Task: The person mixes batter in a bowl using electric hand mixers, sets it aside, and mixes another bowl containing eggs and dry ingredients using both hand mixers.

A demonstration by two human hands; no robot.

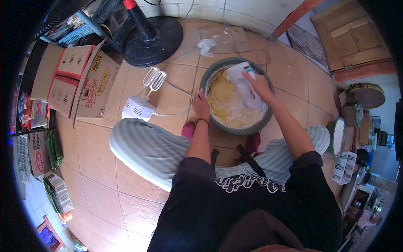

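Upper centre: right hand [259,86] grips the hand mixer [240,86], left hand [201,106] clasps the basin [240,131] rim, probably so it doesn't spin lol.

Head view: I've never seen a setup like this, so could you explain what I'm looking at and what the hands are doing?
There is no machine arm here, just a person's own bare hands. The single picture comes from a camera worn on the head, looking down past the lap, so the edges bend. The person sits over a large dark basin on a tiled floor. The left hand is at its rim. The right hand holds a whitish item over it, perhaps a bag; I cannot tell exactly. Inside lie a yellow mixture and pale powder. To the left, a white hand mixer lies near an open cardboard box.
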